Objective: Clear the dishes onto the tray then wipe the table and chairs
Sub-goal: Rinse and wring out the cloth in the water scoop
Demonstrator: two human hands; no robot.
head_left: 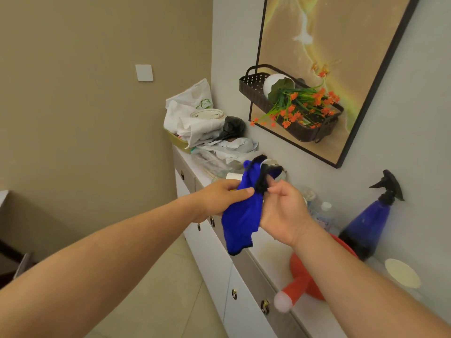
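Note:
A blue cloth with black trim (240,219) hangs between both hands, above the front edge of a white sideboard (214,254). My left hand (220,200) pinches its upper left side, thumb pressed on the fabric. My right hand (284,214) grips the black edge at the top right with its fingertips. The cloth's lower end dangles free. No dishes on a table, tray or chairs show here.
On the sideboard lie a red ladle-like scoop (302,281), a blue spray bottle (371,224), a clear water bottle (323,215), a white lid (402,273) and a heap of plastic bags with a bowl (206,114). A framed picture (327,69) and a basket of orange flowers (292,106) are at the wall.

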